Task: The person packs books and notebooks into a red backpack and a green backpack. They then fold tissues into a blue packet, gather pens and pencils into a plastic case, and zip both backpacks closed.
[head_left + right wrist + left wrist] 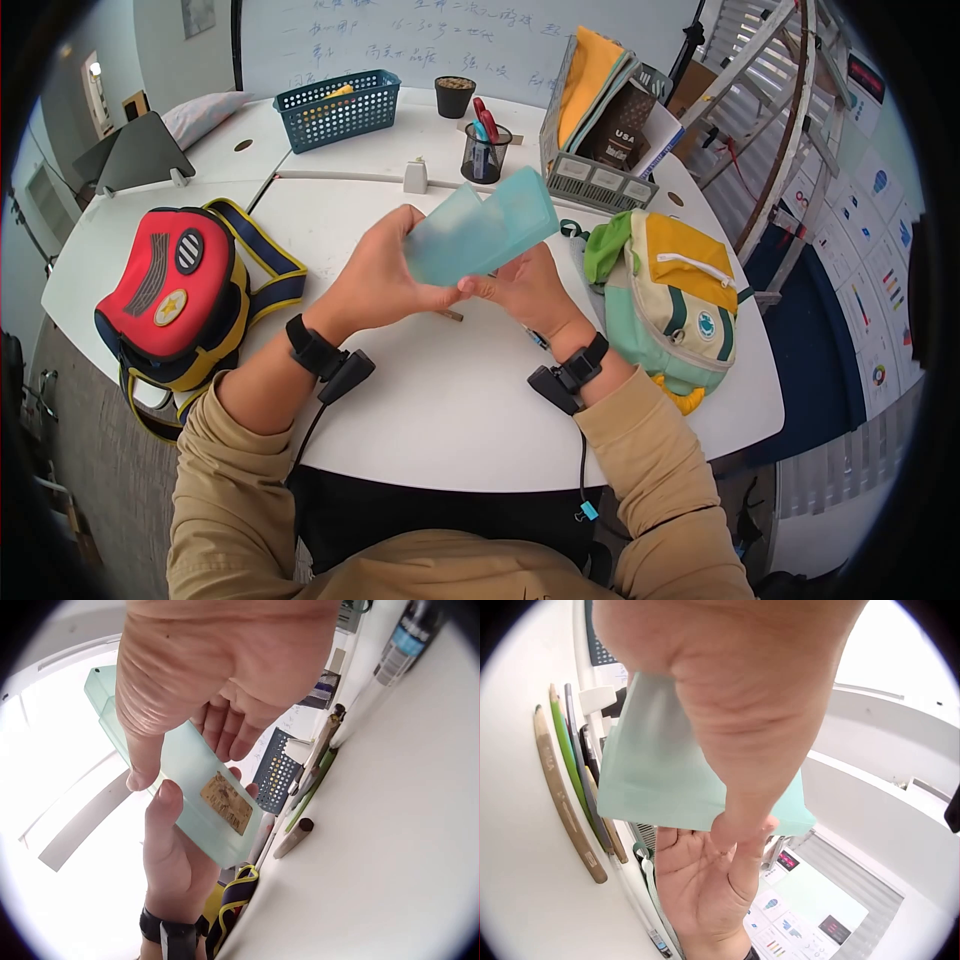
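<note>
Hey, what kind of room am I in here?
Probably an office or classroom: a whiteboard with handwriting on the wall, a white table holding a black mesh pen cup, and a grey desktop file organiser.

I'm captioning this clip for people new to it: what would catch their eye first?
Both hands, left hand and right hand, hold a translucent teal pencil case above the white table, at the centre. A red backpack lies at the left, a green and yellow backpack at the right. Pencils lie on the table beneath the case.

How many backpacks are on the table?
2: a red backpack lies left of the hands, and a green and yellow backpack lies to their right. No others show.
</note>
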Motion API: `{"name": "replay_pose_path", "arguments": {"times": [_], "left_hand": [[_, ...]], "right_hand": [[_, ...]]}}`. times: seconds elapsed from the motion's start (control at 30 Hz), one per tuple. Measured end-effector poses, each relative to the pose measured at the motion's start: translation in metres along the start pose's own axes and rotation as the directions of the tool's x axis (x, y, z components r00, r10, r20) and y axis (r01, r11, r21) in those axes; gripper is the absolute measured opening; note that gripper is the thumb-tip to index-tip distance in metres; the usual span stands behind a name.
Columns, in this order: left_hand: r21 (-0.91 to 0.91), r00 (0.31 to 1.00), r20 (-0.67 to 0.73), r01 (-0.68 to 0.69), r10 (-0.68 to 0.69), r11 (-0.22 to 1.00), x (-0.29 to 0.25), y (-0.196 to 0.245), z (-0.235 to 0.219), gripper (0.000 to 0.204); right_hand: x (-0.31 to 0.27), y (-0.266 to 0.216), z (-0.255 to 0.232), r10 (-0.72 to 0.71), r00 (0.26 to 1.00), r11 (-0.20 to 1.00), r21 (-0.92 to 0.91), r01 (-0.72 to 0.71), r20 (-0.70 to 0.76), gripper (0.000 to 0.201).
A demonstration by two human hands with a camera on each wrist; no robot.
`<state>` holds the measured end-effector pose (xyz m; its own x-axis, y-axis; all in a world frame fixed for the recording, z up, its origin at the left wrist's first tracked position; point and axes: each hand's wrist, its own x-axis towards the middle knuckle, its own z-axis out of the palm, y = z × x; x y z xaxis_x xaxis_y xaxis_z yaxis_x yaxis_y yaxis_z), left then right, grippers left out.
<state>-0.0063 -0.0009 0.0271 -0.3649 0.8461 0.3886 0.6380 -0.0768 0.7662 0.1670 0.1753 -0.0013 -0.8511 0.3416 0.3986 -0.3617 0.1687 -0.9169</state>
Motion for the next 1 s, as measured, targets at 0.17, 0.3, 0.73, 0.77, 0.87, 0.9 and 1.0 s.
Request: {"name": "replay_pose_path", "arguments": {"times": [0.17, 0.3, 0.73, 0.77, 0.87, 0.9, 1.0], "left_hand": [[0.126, 0.905, -0.271, -0.306, 0.329, 0.944, 0.002, -0.005, 0.007, 0.054], [0.170, 0.801, -0.339, -0.464, 0.494, 0.869, 0.004, -0.012, 0.007, 0.039], [0.238, 0.796, -0.316, -0.459, 0.516, 0.856, 0.002, -0.025, 0.010, 0.035], [0.237, 0.812, -0.298, -0.446, 0.502, 0.863, 0.001, -0.026, 0.010, 0.034], [0.271, 0.825, -0.233, -0.453, 0.514, 0.849, 0.000, -0.015, 0.007, 0.029], [0.303, 0.809, -0.201, -0.485, 0.553, 0.820, 0.000, -0.007, 0.006, 0.026], [0.311, 0.787, -0.170, -0.527, 0.592, 0.791, -0.002, -0.004, 0.002, 0.022]], "right_hand": [[0.005, 0.009, 0.000, -0.058, 0.985, 0.990, 0.118, 0.078, -0.163, 0.070], [0.004, 0.004, 0.004, -0.041, 0.957, 0.993, 0.097, 0.072, -0.289, 0.072], [-0.003, 0.008, 0.007, -0.031, 0.999, 0.995, 0.095, 0.034, -0.033, 0.085], [-0.001, 0.013, 0.006, -0.006, 1.000, 0.978, 0.209, 0.009, -0.015, 0.085], [-0.001, 0.013, 0.006, 0.057, 0.998, 0.922, 0.383, -0.054, 0.003, 0.076], [-0.001, 0.011, 0.006, 0.078, 0.997, 0.907, 0.415, -0.072, 0.003, 0.073], [0.000, 0.010, 0.000, 0.097, 0.995, 0.898, 0.432, -0.084, -0.009, 0.068]]}}
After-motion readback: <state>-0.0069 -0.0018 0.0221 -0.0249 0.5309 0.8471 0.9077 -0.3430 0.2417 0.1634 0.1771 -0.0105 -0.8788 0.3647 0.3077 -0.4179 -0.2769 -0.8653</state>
